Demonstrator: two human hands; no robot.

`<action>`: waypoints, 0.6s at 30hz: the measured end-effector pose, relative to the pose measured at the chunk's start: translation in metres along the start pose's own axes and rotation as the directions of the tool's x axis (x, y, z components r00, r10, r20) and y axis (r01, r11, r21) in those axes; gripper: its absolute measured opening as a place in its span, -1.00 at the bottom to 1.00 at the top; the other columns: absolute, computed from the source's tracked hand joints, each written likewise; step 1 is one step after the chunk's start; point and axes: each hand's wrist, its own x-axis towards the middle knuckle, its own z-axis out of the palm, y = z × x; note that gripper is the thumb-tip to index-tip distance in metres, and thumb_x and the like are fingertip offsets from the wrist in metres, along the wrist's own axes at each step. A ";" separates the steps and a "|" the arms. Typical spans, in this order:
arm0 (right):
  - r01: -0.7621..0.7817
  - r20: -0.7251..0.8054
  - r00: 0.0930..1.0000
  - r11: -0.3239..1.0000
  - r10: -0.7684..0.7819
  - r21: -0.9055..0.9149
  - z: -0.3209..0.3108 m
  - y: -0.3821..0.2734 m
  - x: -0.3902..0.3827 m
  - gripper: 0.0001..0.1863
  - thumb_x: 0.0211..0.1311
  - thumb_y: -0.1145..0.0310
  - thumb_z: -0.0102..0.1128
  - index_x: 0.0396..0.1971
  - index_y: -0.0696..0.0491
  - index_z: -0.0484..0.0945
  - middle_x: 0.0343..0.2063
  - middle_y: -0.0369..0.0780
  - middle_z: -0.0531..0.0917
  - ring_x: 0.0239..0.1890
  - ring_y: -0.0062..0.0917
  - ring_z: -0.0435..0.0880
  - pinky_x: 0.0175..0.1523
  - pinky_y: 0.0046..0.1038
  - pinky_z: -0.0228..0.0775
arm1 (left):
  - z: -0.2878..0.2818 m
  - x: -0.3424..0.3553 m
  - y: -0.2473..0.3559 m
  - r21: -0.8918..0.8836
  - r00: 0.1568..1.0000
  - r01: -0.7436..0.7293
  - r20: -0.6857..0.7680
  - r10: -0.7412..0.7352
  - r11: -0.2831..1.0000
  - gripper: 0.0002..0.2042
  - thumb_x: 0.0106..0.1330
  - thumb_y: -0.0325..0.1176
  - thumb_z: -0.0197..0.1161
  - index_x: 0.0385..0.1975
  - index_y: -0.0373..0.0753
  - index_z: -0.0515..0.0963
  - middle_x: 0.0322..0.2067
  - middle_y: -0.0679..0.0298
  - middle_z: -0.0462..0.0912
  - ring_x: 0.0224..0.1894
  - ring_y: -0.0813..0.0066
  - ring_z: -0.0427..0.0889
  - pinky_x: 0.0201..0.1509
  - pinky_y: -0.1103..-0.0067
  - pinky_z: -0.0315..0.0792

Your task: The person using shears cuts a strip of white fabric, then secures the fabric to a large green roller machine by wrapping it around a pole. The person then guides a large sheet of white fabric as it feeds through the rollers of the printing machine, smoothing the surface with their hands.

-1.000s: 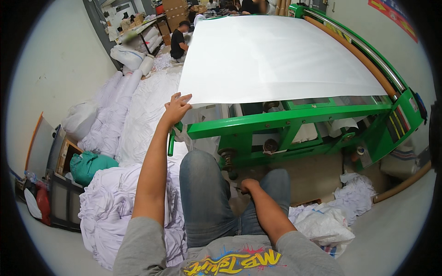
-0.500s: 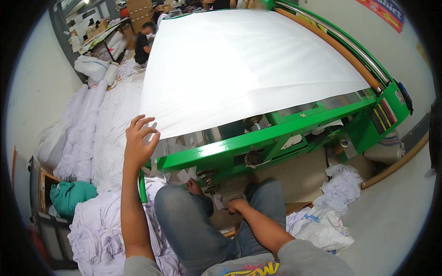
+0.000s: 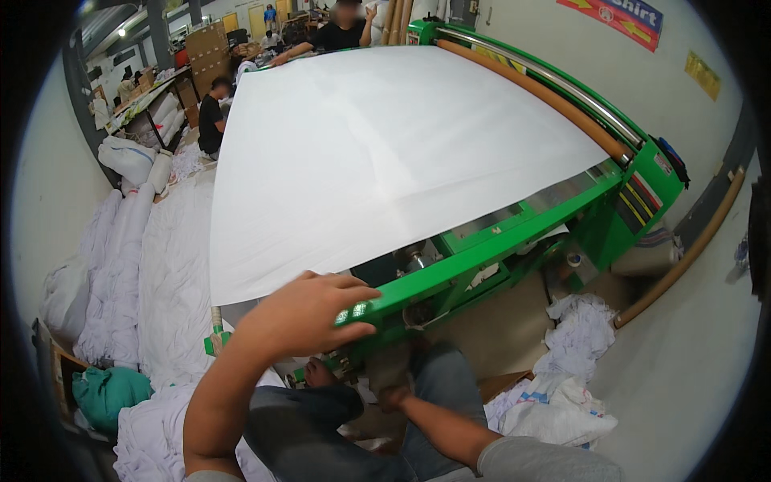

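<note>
My left hand [image 3: 313, 313] is at the near corner of the green machine frame [image 3: 474, 247], fingers stretched out and apart over the rail; I cannot tell whether they press on it. Nothing shows in that hand. My right hand [image 3: 393, 398] is low between my knees, below the rail, dim and small, with its fingers not clear. A wide white fabric sheet [image 3: 345, 161] lies spread over the machine, its near edge just beyond my left hand. A long brown roller [image 3: 538, 100] runs along the machine's right side.
White cloth rolls [image 3: 120, 257] lie on the left. Beside my left leg are heaped white fabric [image 3: 161, 442] and a green bundle [image 3: 108, 394]. Crumpled cloth [image 3: 574, 333] and a brown tube [image 3: 683, 249] are on the right. A person [image 3: 341, 28] stands at the far end; another person [image 3: 210, 116] is at far left.
My left hand has moved right, from beside the sheet's near corner to the green rail. My view has shifted, and a person at the far end now shows more fully.
</note>
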 end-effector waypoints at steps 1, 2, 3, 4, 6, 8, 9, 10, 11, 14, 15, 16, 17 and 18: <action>0.002 -0.031 1.000 1.000 -0.001 0.018 0.015 0.004 0.009 -0.58 0.20 0.21 0.23 -0.02 0.11 0.78 0.00 -0.02 0.79 0.04 -0.17 0.78 0.18 -0.14 0.58 | -0.001 0.011 0.009 0.020 0.999 -0.025 0.036 0.024 0.999 -0.48 0.42 0.01 0.33 0.31 -0.04 0.58 0.23 0.10 0.66 0.22 0.06 0.64 0.40 0.22 0.41; 0.016 -0.063 0.998 1.000 -0.014 0.022 0.016 0.007 0.016 -0.57 0.21 0.19 0.24 -0.01 0.10 0.78 0.01 -0.02 0.78 0.06 -0.17 0.77 0.19 -0.14 0.58 | -0.005 0.014 0.014 0.045 0.997 -0.035 0.064 0.032 0.998 -0.49 0.43 0.00 0.33 0.31 -0.05 0.58 0.20 0.10 0.68 0.21 0.08 0.65 0.40 0.22 0.41; 0.004 -0.023 1.000 1.000 -0.004 -0.025 0.010 0.003 0.016 -0.56 0.22 0.16 0.25 0.00 0.08 0.78 0.04 -0.01 0.77 0.09 -0.17 0.76 0.21 -0.14 0.56 | -0.006 0.020 0.006 0.023 0.994 -0.013 0.110 0.010 1.000 -0.43 0.40 0.02 0.35 0.37 -0.01 0.52 0.29 0.07 0.61 0.26 0.02 0.62 0.43 0.22 0.40; -0.008 0.017 1.000 0.997 0.010 -0.071 0.008 -0.005 0.014 -0.55 0.22 0.14 0.25 0.02 0.06 0.78 0.07 -0.01 0.76 0.13 -0.17 0.74 0.23 -0.14 0.55 | -0.006 0.022 -0.007 0.053 0.997 0.002 0.073 -0.006 0.999 -0.40 0.37 0.02 0.37 0.40 0.02 0.49 0.33 0.06 0.56 0.29 0.01 0.59 0.45 0.21 0.40; -0.088 0.055 0.994 0.995 0.090 -0.045 0.004 -0.001 0.009 -0.52 0.24 0.08 0.27 0.06 0.02 0.77 0.13 -0.01 0.73 0.19 -0.18 0.71 0.28 -0.14 0.52 | -0.005 0.028 -0.039 0.111 1.000 0.009 0.017 -0.011 0.994 -0.32 0.33 0.04 0.40 0.46 0.08 0.43 0.41 0.05 0.47 0.36 -0.03 0.53 0.47 0.19 0.38; -0.146 0.086 0.986 0.988 0.141 0.053 0.011 -0.002 0.012 -0.48 0.24 0.03 0.28 0.12 -0.03 0.75 0.19 -0.03 0.70 0.24 -0.18 0.68 0.32 -0.15 0.49 | 0.008 0.023 -0.082 0.123 0.994 0.076 -0.093 -0.065 0.989 -0.13 0.22 0.01 0.51 0.56 0.19 0.26 0.54 0.03 0.26 0.51 -0.07 0.31 0.55 0.12 0.26; -0.098 0.141 0.985 0.995 0.095 0.013 0.010 -0.005 0.020 -0.46 0.25 -0.01 0.28 0.15 -0.05 0.73 0.20 -0.05 0.70 0.25 -0.19 0.68 0.33 -0.16 0.48 | 0.014 0.012 -0.098 0.100 0.982 0.100 -0.172 -0.081 0.990 -0.09 0.19 0.00 0.54 0.58 0.20 0.22 0.56 0.04 0.23 0.54 -0.07 0.26 0.57 0.09 0.23; -0.095 0.188 0.978 0.995 0.093 0.003 0.008 0.005 0.015 -0.44 0.27 -0.04 0.27 0.19 -0.07 0.71 0.22 -0.08 0.70 0.26 -0.19 0.67 0.35 -0.16 0.46 | 0.020 0.017 -0.107 0.072 0.968 0.066 -0.246 -0.046 0.995 -0.04 0.17 -0.01 0.56 0.60 0.21 0.19 0.57 0.04 0.20 0.57 -0.07 0.21 0.58 0.06 0.20; -0.126 0.174 0.977 0.992 0.123 0.005 0.016 0.022 0.021 -0.43 0.27 -0.05 0.27 0.20 -0.07 0.70 0.21 -0.09 0.70 0.25 -0.20 0.68 0.35 -0.17 0.46 | 0.023 0.016 -0.111 0.075 0.979 0.105 -0.182 -0.090 0.992 0.06 0.09 -0.06 0.61 0.63 0.25 0.10 0.59 0.02 0.16 0.60 -0.09 0.14 0.60 0.03 0.14; -0.224 0.202 0.956 0.974 0.211 0.044 0.039 0.043 0.041 -0.41 0.30 -0.09 0.25 0.20 -0.04 0.70 0.19 -0.12 0.72 0.22 -0.22 0.70 0.32 -0.18 0.48 | 0.020 0.017 -0.114 0.226 0.979 0.129 -0.182 -0.089 0.966 0.09 0.05 -0.10 0.62 0.63 0.16 0.09 0.60 0.01 0.13 0.61 -0.08 0.12 0.60 0.00 0.13; -0.261 0.252 0.938 0.963 0.236 0.068 0.025 0.037 0.035 -0.42 0.31 -0.09 0.25 0.18 -0.03 0.70 0.17 -0.13 0.73 0.19 -0.23 0.71 0.30 -0.18 0.49 | 0.026 0.016 -0.118 0.193 0.978 0.135 -0.186 -0.098 0.972 0.06 0.04 -0.13 0.61 0.60 0.09 0.14 0.58 0.00 0.16 0.60 -0.07 0.14 0.59 0.02 0.15; -0.291 0.298 0.920 0.953 0.254 0.087 0.011 0.024 0.031 -0.42 0.32 -0.09 0.24 0.17 -0.01 0.71 0.15 -0.13 0.74 0.16 -0.23 0.72 0.29 -0.19 0.51 | 0.030 0.013 -0.122 0.167 0.975 0.147 -0.192 -0.114 0.975 0.02 0.03 -0.16 0.60 0.57 0.01 0.19 0.56 -0.01 0.20 0.58 -0.06 0.17 0.57 0.04 0.17; -0.282 0.285 0.926 0.956 0.249 0.083 0.009 0.023 0.033 -0.40 0.26 -0.11 0.29 0.17 -0.03 0.71 0.19 -0.14 0.71 0.20 -0.22 0.70 0.31 -0.16 0.48 | 0.032 0.016 -0.122 0.142 0.974 0.138 -0.199 -0.108 0.980 -0.01 0.01 -0.19 0.59 0.53 -0.06 0.24 0.54 -0.02 0.24 0.57 -0.06 0.20 0.56 0.06 0.20; -0.282 0.271 0.929 0.955 0.250 0.087 0.014 0.030 0.039 -0.37 0.20 -0.13 0.35 0.18 -0.05 0.71 0.23 -0.14 0.69 0.23 -0.21 0.68 0.34 -0.14 0.46 | 0.033 0.023 -0.119 0.173 0.977 0.136 -0.186 -0.103 0.975 -0.07 0.02 -0.22 0.57 0.48 -0.11 0.27 0.49 -0.02 0.29 0.54 -0.05 0.23 0.54 0.07 0.23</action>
